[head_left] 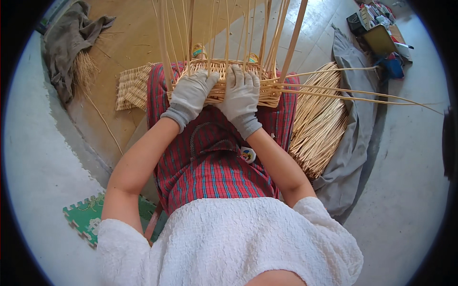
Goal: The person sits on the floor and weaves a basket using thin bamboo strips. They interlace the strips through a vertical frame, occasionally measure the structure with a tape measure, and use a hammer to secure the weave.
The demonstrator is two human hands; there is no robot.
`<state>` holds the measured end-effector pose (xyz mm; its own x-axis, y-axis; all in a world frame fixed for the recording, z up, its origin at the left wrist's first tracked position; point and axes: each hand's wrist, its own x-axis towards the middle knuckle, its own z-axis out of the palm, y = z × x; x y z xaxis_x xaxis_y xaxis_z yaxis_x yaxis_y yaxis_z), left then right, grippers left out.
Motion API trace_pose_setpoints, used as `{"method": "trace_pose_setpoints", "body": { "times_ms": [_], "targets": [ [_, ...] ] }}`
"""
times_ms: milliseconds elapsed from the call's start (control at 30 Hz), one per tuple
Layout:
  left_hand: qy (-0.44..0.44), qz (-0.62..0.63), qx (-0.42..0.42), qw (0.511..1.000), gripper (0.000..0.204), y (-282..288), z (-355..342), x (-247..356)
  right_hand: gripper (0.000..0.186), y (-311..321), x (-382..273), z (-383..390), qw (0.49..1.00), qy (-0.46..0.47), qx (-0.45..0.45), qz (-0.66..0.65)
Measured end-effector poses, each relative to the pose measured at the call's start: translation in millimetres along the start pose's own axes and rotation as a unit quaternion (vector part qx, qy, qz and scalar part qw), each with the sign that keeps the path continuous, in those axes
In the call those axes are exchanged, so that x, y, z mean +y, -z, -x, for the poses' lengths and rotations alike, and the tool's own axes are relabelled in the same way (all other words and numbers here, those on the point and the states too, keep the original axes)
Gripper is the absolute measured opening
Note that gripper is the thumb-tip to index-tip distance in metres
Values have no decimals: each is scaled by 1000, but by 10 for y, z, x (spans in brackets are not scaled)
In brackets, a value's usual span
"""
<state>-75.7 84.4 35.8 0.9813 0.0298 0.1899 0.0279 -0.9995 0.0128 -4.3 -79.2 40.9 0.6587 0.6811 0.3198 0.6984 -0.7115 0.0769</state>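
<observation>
A partly woven wicker basket [270, 97] rests across my lap, on red plaid cloth [219, 178]. Tall uprights stand from its walls, with thicker sticks at the corners. My left hand [192, 95], in a whitish work glove, grips the near wall left of its middle. Close beside it, my right hand [240, 95], gloved the same way, has its fingers bent over the same wall from above. The fingertips of both are partly hidden among the weave. Several long loose wicker strands [343, 90] run out from the basket's right end.
A thick bundle of wicker rods [319, 128] lies at my right on grey cloth [355, 157]. Woven panels [131, 88] sit to the left. Farther left, another grey cloth [67, 43] covers some rods. Assorted items [381, 35] are piled far right; a green foam mat [88, 217] lies near left.
</observation>
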Motion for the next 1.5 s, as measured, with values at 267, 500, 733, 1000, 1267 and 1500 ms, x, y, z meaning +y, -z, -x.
{"method": "trace_pose_setpoints", "body": {
  "times_ms": [267,500,733,1000,1267,1500],
  "targets": [
    [42,110,-19,993,42,-21,123,1,50,-33,-6,-52,999,33,-31,-20],
    [92,240,41,966,26,-296,173,48,46,-252,11,2,998,44,35,-33],
    [23,85,110,990,49,54,441,301,77,267,-105,416,979,-12,59,-197],
    [330,570,-99,745,36,75,382,5,51,-243,-501,-369,669,-234,20,-705],
    [329,662,-71,669,30,-110,522,9,44,-310,-448,-911,564,-313,-303,-701],
    [238,440,284,818,42,22,582,-55,66,155,-361,-709,851,-76,-5,-520]
  ]
}}
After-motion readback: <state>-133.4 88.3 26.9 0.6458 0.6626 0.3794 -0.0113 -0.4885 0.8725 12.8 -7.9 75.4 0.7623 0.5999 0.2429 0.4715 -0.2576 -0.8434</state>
